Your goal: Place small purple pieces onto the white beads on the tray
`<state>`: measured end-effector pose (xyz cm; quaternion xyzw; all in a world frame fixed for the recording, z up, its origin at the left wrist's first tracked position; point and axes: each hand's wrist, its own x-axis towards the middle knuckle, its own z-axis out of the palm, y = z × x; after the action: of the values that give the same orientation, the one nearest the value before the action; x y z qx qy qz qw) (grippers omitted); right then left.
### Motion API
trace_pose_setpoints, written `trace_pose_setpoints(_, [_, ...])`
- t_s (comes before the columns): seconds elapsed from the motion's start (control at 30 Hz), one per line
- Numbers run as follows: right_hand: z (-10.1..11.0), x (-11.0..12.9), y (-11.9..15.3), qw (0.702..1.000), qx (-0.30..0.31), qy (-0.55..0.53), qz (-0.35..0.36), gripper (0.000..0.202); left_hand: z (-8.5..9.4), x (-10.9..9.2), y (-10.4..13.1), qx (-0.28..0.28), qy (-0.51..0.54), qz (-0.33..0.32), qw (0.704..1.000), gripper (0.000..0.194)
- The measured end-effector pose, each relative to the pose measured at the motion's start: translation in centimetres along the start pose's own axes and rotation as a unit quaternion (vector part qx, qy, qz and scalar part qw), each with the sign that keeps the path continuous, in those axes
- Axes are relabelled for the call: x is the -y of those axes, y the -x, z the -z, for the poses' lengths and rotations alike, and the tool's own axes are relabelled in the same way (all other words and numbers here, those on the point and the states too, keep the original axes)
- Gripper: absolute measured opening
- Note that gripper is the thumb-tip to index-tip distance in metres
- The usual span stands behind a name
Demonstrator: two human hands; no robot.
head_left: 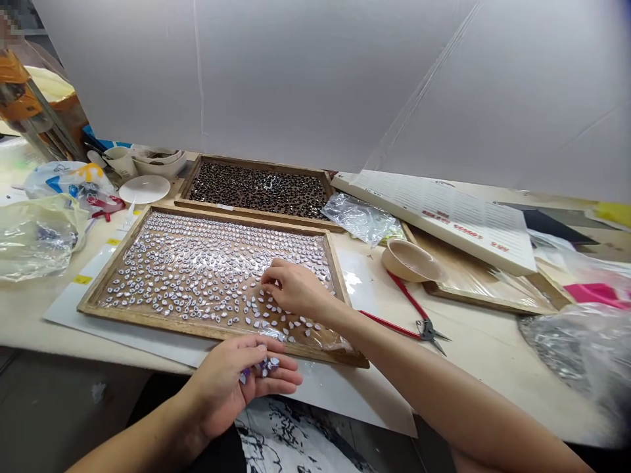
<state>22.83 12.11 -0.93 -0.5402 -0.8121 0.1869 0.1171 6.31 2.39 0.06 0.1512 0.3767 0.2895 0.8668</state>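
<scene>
A wooden-framed tray (148, 320) holds many small pale, leaf-shaped stones, in tight rows at its far side and looser toward the near side. Over the tray's right part is my right hand (296, 289), fingertips pinched together close to the stones; whatever is between them is too small to make out. Palm up in front of the tray's near edge, my left hand (246, 378) cups a small pile of purple and white stones (266, 366) near its fingers.
Behind lies a second framed tray (256, 189) of dark stones. Red-handled pliers (424, 328), a beige bowl (411, 259) and a long white box (444, 217) are on the right. Plastic bags (42, 236) and a white plate (144, 188) sit left.
</scene>
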Motion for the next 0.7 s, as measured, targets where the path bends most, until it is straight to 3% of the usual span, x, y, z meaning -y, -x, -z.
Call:
trace_pose_setpoints(0.17, [-0.6,-0.2,-0.8,0.999,0.025,0.022,-0.015,0.012,0.3,-0.1,0.3,0.003,0.0,-0.008,1.0,0.018])
trace_pose_setpoints(0.53, [-0.5,-0.4,-1.0,0.999,-0.018,0.041,-0.024,0.012,0.4,-0.2,0.2,0.006,0.003,-0.009,1.0,0.018])
trace_pose_setpoints(0.7, [1.2,0.8,2.1,0.992,-0.084,-0.072,0.061,0.011,0.1,-0.7,-0.1,-0.011,0.031,-0.007,0.999,0.02])
